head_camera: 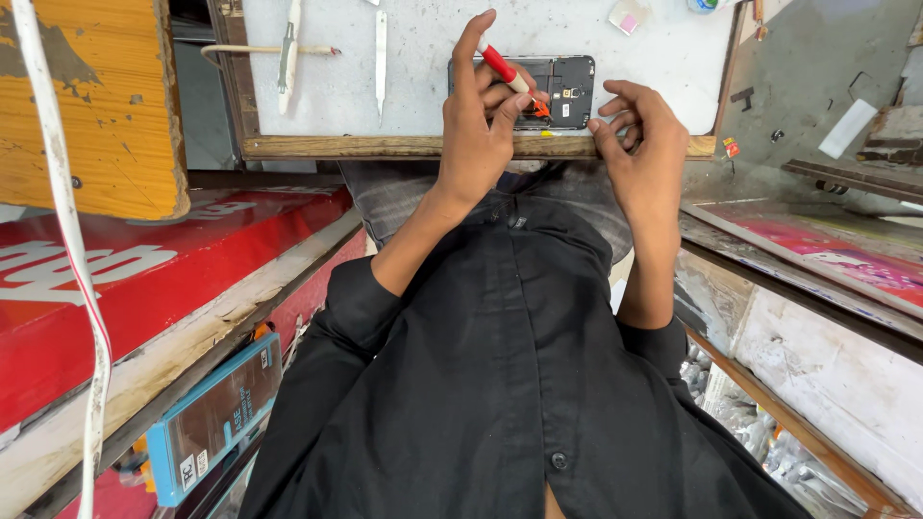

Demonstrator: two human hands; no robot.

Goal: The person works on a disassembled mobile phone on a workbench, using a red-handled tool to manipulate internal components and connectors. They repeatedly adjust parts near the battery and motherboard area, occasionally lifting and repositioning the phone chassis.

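Pinching a red screwdriver (502, 67) in its grip, the left hand (478, 125) works an opened phone (562, 88); tweezers (381, 60) nearby.

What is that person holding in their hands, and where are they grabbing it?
The left hand pinches a red screwdriver along its handle, tip down in the opened phone. The right hand holds nothing; its fingertips rest by the phone's edge.
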